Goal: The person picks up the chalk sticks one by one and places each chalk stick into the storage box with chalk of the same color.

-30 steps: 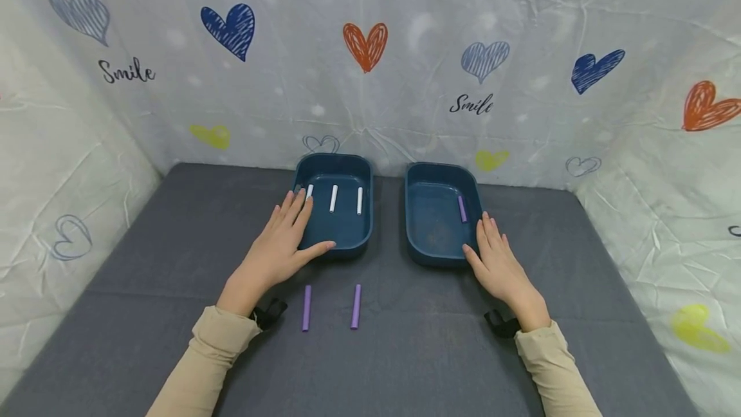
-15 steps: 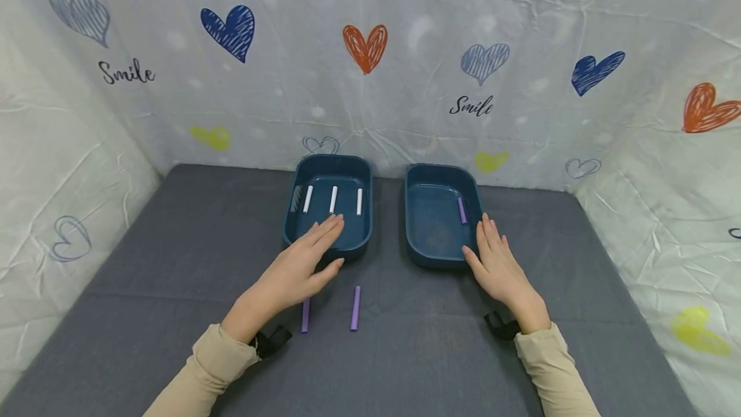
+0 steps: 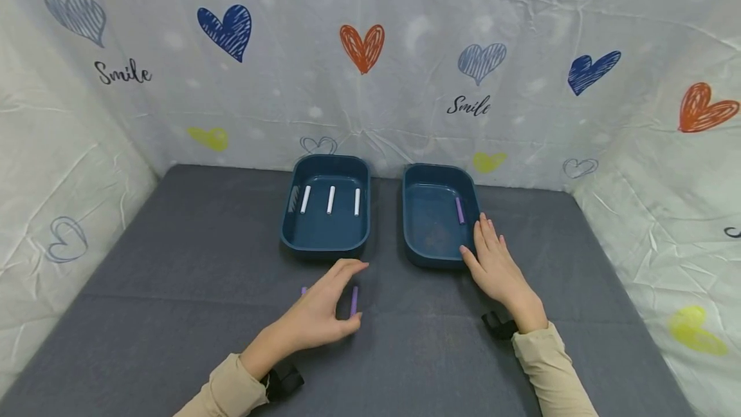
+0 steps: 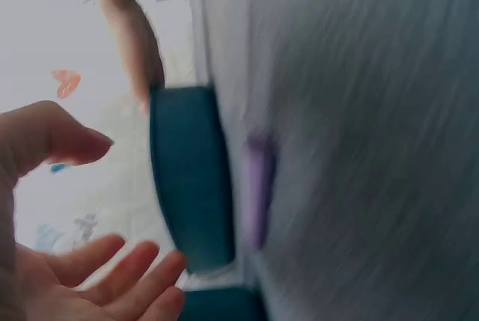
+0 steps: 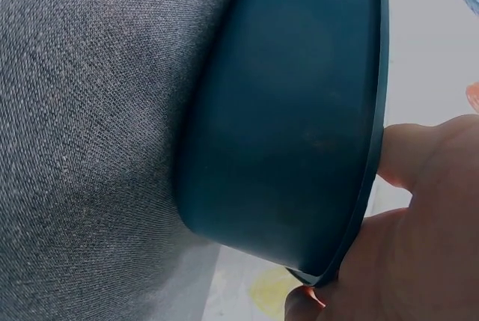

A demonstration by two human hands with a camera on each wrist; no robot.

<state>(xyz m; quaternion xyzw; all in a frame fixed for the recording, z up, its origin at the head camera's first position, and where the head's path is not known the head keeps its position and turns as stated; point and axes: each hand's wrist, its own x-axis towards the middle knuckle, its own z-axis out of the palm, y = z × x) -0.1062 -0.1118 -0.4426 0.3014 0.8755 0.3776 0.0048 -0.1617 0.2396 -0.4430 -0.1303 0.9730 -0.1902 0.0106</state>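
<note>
In the head view my left hand (image 3: 315,314) hovers over the grey cloth, thumb and fingers apart around a purple chalk stick (image 3: 354,301). The left wrist view shows a gap between that hand and a purple chalk (image 4: 260,194). Another purple chalk (image 3: 303,290) is mostly hidden behind the left hand. With fingers extended, my right hand (image 3: 500,272) rests along the right side of the right blue tray (image 3: 434,262), thumb at its rim. Inside that tray lies one purple chalk (image 3: 460,210). The left blue tray (image 3: 324,253) holds three white chalks (image 3: 331,200) in a row.
Both trays stand side by side near the back of the grey-covered table (image 3: 173,340), a narrow gap between them. Behind rises a white cloth (image 3: 417,114) printed with hearts. Cloth walls also border the left and right sides.
My left hand has moved from the left tray's left side, past its front, back toward me and right, to the purple chalks on the table. The right hand stays at the right tray.
</note>
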